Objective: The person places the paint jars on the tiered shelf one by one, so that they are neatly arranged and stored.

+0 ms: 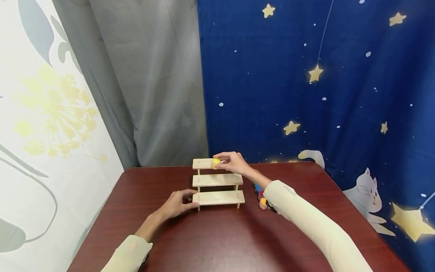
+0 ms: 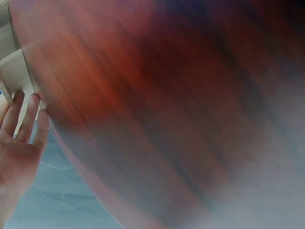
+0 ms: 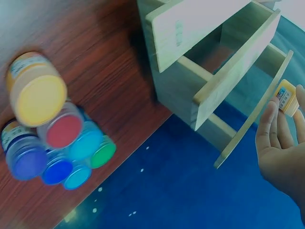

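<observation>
R hand (image 1: 234, 163) has yellow jar (image 1: 215, 163) up by top step (image 1: 202, 163); L hand (image 1: 175, 204) on stand (image 1: 217, 180).
R grip pinches the jar btwn thumb & fingers; can't tell if jar touches wood. L grip holds L end of low step (image 1: 221, 197). Yellow jar's label (image 3: 283, 98) has dark writing, too small to read. 7 more jars sit bunched on tabletop (image 1: 217, 238), R of stand: orange jar (image 3: 42, 101), red jar (image 3: 64, 131), purple jar (image 3: 29, 163), dark blue jar (image 3: 57, 172), 2 light blue jars (image 3: 86, 141) & green jar (image 3: 104, 154). Can't tell if color is lid or paint inside. Orange & purple ones have labels w/ blurry writing. Low step has dark print, can't read it. Same w/ small writing on R sleeve (image 1: 306, 215).
</observation>
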